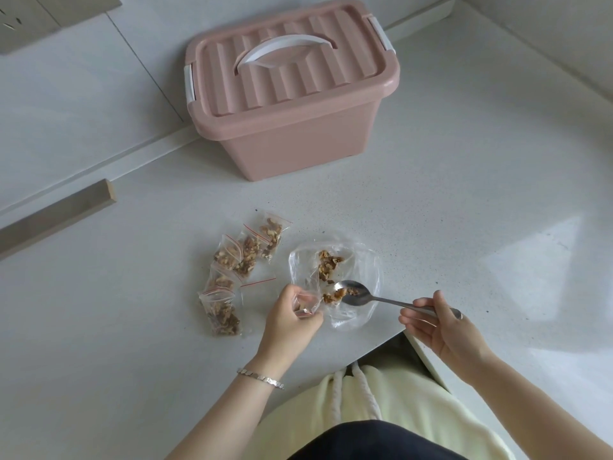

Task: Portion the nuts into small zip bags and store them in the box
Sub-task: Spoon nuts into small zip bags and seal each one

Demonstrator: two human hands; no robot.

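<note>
near the bench's front edge, the nuts (327,264) lie loose in a clear bag (370,270) spread open and flat on the bench (464,200). a spoon (356,293) reaches over the near part of that bag, with a few nut pieces in its bowl. the bowl is just beside the mouth of a small zip bag (308,305), where a few more pieces sit.

the left hand (292,322) has its grip closed on this zip bag, fingers curled round it and the red-striped mouth turned toward the spoon. the right hand (438,327) has its grip closed on the end of the spoon's handle, pinched between thumb and fingers, out past the bench's front corner.

toward the left edge from the clear bag, filled bags (232,263) of nuts lie in an overlapping row running toward the front edge, each with a red strip. the nearest one is just beside the left hand.

at the far edge, against the wall, stands the pink box (292,147), well apart from the nuts. its ribbed lid (298,78) is on, its white handle (285,49) is folded flat, and a white clasp shows at each end.
</note>
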